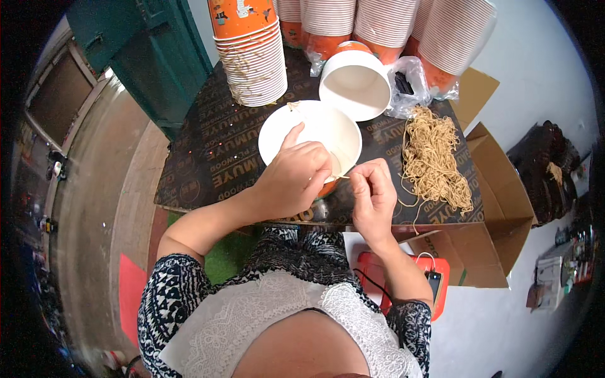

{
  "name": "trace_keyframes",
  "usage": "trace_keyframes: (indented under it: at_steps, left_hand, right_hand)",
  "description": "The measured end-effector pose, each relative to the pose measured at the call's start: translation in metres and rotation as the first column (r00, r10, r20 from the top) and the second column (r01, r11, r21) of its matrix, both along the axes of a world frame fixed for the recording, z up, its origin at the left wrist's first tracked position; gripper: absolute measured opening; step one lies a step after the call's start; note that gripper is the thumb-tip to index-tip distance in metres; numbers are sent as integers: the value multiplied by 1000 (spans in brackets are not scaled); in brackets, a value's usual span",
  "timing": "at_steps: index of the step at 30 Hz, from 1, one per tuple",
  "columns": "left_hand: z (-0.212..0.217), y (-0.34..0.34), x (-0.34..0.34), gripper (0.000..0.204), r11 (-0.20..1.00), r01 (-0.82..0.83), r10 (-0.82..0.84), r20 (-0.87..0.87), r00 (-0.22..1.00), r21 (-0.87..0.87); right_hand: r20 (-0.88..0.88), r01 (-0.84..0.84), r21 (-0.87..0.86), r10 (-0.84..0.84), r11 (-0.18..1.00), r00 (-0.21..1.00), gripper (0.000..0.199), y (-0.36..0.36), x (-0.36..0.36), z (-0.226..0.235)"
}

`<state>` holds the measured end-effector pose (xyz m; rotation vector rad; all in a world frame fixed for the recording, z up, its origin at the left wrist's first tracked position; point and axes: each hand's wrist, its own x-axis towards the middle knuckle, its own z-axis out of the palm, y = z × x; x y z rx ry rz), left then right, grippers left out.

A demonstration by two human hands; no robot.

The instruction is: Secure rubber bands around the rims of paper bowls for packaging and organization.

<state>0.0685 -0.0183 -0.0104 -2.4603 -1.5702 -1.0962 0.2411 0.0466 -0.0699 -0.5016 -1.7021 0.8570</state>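
A white-lined paper bucket (275, 135) with some orange on its outside stands near the front edge of the dark tabletop, its mouth facing me. My left hand (295, 173) is closed over its near rim, one digit stretched up across the opening. A short piece of tan cord (341, 177) runs between my hands at that rim. My right hand (375, 196) pinches the cord between thumb and forefinger, just right of the bucket. More tan cord (293, 106) shows at the far rim. Whether the cord passes through the bucket wall is hidden by my fingers.
A loose heap of tan cord (435, 162) lies on the table's right. Another white bucket (356, 85) lies tipped behind. A tall nested stack (252, 69) hung with cords stands back left; bagged stacks (384, 25) line the back. An open cardboard box (504, 195) adjoins the right edge.
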Motion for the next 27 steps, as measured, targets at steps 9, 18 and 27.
trace_keyframes:
  at_steps: [9,18,27]
  left_hand:
    - [8,-6,-15,11,983,37,-41,-20,999,-177]
    - [0,-13,-46,29,777,-628,588,321,743,30]
    - [-5,-14,-73,13,758,-627,625,472,622,-178]
  right_hand:
    - [110,51,-3,-50,999,993,9,15,6,-10]
    - [187,-9,301,-49,954,981,7,9,15,-6]
    - [201,-67,404,-17,912,979,21,-8,16,-4]
